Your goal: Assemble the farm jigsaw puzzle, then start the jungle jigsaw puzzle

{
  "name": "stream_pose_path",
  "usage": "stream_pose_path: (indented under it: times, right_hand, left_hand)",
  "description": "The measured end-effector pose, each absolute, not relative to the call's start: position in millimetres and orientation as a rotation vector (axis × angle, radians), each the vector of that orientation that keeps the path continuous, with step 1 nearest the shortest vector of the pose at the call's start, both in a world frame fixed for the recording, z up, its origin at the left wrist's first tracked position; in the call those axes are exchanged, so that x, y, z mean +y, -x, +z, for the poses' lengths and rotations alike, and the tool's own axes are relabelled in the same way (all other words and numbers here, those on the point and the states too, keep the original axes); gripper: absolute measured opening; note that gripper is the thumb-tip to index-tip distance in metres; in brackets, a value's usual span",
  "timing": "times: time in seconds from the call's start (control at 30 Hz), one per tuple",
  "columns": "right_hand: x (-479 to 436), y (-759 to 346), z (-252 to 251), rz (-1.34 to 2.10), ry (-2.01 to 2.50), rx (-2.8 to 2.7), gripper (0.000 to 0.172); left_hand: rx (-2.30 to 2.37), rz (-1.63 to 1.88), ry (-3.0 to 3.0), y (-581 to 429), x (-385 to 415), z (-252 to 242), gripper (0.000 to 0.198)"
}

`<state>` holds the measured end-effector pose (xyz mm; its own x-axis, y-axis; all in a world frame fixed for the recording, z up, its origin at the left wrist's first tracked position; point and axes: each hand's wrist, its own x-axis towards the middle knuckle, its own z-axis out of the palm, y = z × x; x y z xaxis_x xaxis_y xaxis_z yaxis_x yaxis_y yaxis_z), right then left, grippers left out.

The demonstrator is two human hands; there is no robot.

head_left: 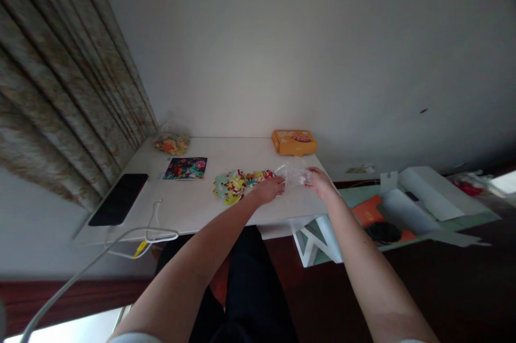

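A clear plastic bag (296,173) is stretched between my two hands above the white table. My right hand (319,181) pinches its right side. My left hand (268,191) is at the bag's left end, its fingers closed and partly covered by the plastic. Just left of it, a heap of colourful jigsaw puzzle pieces (231,184) lies on the tabletop, spreading up to my left fingers.
A yellow-orange box (294,142) stands at the back right. A bag of puzzle pieces (172,141), a colourful picture card (185,168) and a black tablet-like slab (119,199) lie left. A white cable (133,231) crosses the front-left edge. An opened white box (419,203) is right.
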<state>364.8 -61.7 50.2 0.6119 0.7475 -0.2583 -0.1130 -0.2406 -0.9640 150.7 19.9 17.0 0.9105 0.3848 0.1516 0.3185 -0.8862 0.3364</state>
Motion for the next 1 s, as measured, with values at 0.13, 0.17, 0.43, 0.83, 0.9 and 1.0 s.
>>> stream_pose_path:
  times: [0.13, 0.17, 0.43, 0.83, 0.9, 1.0]
  right_hand:
    - [-66, -364, 28, 0.927, 1.648, -0.601, 0.028]
    - [-67, -363, 22, 0.919, 1.664, -0.613, 0.026]
    - [-78, -364, -3, 0.854, 1.619, -0.597, 0.029]
    - [-81, -365, -2, 0.774, 1.57, -0.541, 0.038]
    - [-83, -369, 4, 0.764, 1.601, -0.583, 0.038]
    - [-86, -382, 16, 0.751, 1.602, -0.656, 0.04]
  left_hand:
    - [0.556, 0.167, -2.798, -173, 23, 14, 0.023]
    - [0.599, 0.144, -2.799, -177, 25, 13, 0.023]
    - [1.007, 0.119, -2.761, -190, 22, 10, 0.053]
    - [0.956, 0.102, -2.868, -146, 21, 25, 0.042]
    - [0.948, 0.131, -2.877, -137, 23, 25, 0.038]
    - [0.961, 0.178, -2.863, -127, 24, 23, 0.035]
